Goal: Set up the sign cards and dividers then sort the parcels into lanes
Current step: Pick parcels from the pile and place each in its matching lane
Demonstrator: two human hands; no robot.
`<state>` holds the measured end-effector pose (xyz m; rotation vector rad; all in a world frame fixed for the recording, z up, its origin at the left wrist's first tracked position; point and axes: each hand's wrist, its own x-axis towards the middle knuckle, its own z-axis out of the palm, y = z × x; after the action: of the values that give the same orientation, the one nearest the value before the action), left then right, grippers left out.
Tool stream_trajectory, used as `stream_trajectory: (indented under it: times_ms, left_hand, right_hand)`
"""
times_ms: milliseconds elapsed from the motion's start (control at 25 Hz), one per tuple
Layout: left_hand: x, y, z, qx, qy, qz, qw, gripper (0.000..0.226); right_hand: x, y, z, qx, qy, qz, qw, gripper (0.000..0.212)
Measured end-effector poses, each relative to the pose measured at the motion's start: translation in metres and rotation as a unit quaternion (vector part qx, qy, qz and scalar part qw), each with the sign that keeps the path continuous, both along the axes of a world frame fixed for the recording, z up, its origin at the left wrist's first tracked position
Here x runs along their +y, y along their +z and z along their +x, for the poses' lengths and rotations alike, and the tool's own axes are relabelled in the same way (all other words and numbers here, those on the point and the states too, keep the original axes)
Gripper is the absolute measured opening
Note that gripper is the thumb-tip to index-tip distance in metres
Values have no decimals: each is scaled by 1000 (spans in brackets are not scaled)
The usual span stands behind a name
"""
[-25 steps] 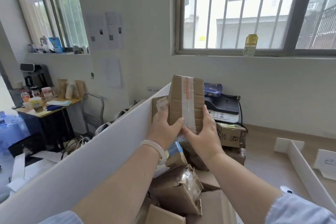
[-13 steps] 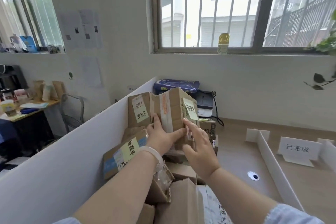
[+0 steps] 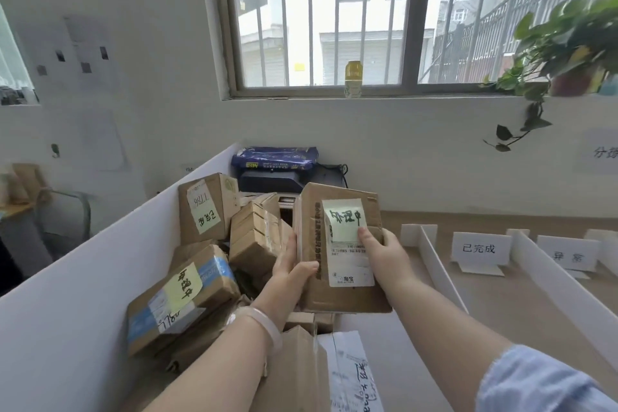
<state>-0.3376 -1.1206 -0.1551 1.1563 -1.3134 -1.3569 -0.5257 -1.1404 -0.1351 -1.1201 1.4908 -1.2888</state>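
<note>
While your left grip [image 3: 291,265] and right grip [image 3: 388,251] clasped the parcel [image 3: 351,298] by its sides, its unsupported base could have slipped.

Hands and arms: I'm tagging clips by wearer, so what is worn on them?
Both hands are bare, with no gloves: left hand, right hand. A pale, smooth wristband circles the left wrist. The right arm shows a light blue sleeve ending above the bare forearm.

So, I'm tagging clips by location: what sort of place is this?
Likely an office room set up for parcel sorting: piled labelled parcels, sign cards between white dividers, a printer by the wall.
</note>
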Motion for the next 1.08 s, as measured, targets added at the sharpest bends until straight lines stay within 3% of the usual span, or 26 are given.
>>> stream_trajectory:
  times_ms: [80,200,480,640,760,920,1080]
  left_hand:
    - [-6,-4,-11,-21,-3,3,1000,92]
    - [-10,-9,-34,-24,-45,16,999,85]
    - [2,-32,-102,-37,-161,27,986,92]
    - [23,-41,-146,-61,-210,11,976,108]
    - [43,-42,-177,-65,-230,-3,971,107]
    - [75,-30,-221,-77,-221,-53,971,78]
    - [119,-19,-288,-76,-219,-118,966,83]
  right_hand:
    - [9,-3,-7,5,-15,-10,1000,35]
    - [24,-6,-25,11,-52,-18,998,49]
    - [91,-28,-81,89,-193,20,977,57]
    - [123,-36,-119,81,-239,42,967,50]
    - [146,-40,-150,96,-250,40,963,55]
    - [177,-32,-189,148,-229,28,962,59]
    - [218,-23,-253,238,-205,25,949,58]
